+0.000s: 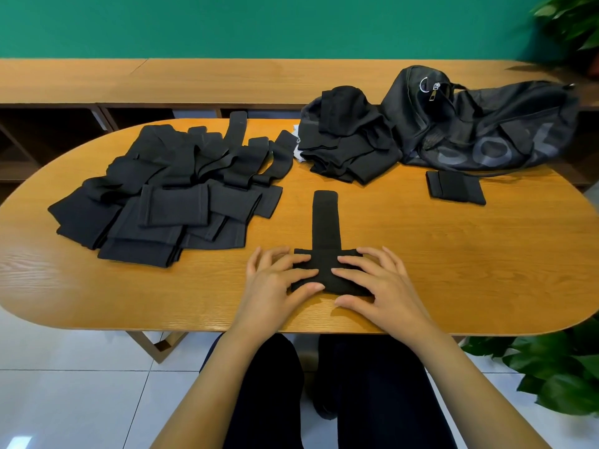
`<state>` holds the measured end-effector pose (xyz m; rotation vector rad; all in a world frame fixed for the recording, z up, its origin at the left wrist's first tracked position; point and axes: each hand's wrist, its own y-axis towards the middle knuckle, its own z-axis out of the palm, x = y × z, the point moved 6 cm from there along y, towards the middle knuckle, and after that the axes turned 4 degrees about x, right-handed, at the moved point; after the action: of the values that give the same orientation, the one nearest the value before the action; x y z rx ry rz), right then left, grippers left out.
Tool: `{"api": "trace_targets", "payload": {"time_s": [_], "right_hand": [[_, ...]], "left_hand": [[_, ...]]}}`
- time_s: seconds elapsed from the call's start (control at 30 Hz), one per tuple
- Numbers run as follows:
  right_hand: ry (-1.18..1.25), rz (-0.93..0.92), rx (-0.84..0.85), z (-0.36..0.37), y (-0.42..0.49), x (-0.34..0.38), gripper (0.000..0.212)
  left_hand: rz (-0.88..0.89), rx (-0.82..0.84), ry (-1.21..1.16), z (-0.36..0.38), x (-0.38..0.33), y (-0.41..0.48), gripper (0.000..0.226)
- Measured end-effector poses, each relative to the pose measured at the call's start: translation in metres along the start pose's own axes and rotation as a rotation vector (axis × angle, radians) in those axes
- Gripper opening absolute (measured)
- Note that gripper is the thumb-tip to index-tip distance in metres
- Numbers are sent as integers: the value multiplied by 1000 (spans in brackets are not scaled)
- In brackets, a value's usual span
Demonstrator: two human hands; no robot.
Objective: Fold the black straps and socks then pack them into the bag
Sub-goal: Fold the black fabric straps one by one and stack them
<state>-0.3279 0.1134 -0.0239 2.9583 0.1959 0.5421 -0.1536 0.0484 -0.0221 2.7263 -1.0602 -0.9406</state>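
Left hand: fingers loosely spread, pressing flat on the left end of the strap.
Right hand: fingers spread, pressing its right end.
Strap position: T-shaped, near the front edge of the table.
Pile of straps: loose, left side.
Folded strap: just before the bag.
Black cloth heap: touching the bag's left.
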Motion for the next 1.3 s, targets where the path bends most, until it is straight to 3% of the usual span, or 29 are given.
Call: {"api": "trace_targets", "payload": {"time_s": [0.37,0.67,0.9,1.3], "right_hand": [[70,-21,-102,-3,-1,-2,46],[172,-41,-137,-5,-1,-4,43],[150,-44,-158,-5,-1,-4,41],[175,32,-265,-15,-5,-4,28]], "left_hand": [[59,-15,-15,-1,-3,-2,61],[72,-18,-32,-1,-4,-1,37],[65,-54,-63,-3,-3,-1,46],[32,-83,-108,-6,-1,-3,31]]}}
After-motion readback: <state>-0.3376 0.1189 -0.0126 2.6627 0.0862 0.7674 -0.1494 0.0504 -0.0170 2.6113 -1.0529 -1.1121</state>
